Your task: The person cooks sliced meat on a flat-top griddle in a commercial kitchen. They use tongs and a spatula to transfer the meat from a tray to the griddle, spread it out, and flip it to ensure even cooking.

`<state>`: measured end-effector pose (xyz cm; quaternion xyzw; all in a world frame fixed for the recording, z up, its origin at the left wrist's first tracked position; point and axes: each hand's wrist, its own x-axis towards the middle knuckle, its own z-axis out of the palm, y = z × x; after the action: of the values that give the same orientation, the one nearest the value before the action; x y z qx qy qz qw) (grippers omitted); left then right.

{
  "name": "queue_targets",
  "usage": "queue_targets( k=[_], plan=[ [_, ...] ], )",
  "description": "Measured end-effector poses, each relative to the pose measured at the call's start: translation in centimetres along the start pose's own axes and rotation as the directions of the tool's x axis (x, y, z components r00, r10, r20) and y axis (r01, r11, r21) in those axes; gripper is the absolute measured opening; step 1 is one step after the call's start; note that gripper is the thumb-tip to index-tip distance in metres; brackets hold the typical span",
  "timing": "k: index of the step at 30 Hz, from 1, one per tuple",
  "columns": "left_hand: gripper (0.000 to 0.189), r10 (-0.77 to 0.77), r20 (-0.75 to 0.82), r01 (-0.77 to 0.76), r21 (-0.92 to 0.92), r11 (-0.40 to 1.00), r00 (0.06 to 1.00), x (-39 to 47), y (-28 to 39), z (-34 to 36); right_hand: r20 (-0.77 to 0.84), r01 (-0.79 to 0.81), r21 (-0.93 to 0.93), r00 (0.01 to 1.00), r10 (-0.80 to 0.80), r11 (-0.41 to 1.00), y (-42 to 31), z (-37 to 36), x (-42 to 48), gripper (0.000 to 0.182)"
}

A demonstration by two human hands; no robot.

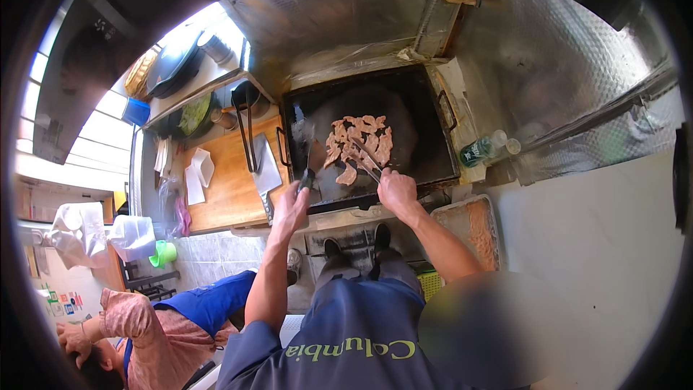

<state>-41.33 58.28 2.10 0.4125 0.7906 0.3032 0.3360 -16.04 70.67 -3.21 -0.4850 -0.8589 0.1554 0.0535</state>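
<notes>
Pale slices of meat [361,138] lie spread over the middle of a black rectangular griddle [427,114]. My right hand [398,190], at the griddle's front edge, grips metal tongs [368,160] whose tips reach into the meat. Left of the meat, my left hand [292,205] is closed around the dark handle of a scraper or spatula [309,170]; its blade is over the griddle and partly blurred. A cleaver [265,168] lies on the wooden cutting board [224,189] beside my left hand, with black-handled tongs [249,141] next to it.
Bottles [479,150] stand right of the griddle. A tray of raw meat [482,227] sits near my right forearm. Folded white paper [199,173] lies on the board, with a bowl of greens [195,115] behind. A co-worker in a blue apron [206,303] is at lower left.
</notes>
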Motion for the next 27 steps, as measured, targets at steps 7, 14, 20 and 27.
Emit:
queue_targets(
  k=[7,14,20,27],
  plan=[
    [0.027,0.305,0.1,-0.3,0.617,0.727,0.947,3.5,11.2,-0.1,-0.001,-0.011,-0.221,1.0,0.011,0.975,-0.5,0.4,1.1,0.035],
    [0.017,0.288,0.27,-0.393,0.691,0.606,0.919,7.3,13.4,3.9,-0.065,-0.02,-0.188,0.998,0.008,0.982,-0.9,-0.1,1.0,0.035],
    [0.017,0.332,0.241,-0.402,0.68,0.613,0.912,6.7,12.0,3.5,0.1,0.015,0.147,0.995,-0.03,0.989,0.3,-3.6,-2.4,0.031],
    [0.023,0.338,0.173,-0.366,0.647,0.669,0.925,5.3,10.6,2.5,0.055,-0.19,0.234,0.982,0.182,0.953,3.3,-3.2,-4.5,0.027]
  ],
)
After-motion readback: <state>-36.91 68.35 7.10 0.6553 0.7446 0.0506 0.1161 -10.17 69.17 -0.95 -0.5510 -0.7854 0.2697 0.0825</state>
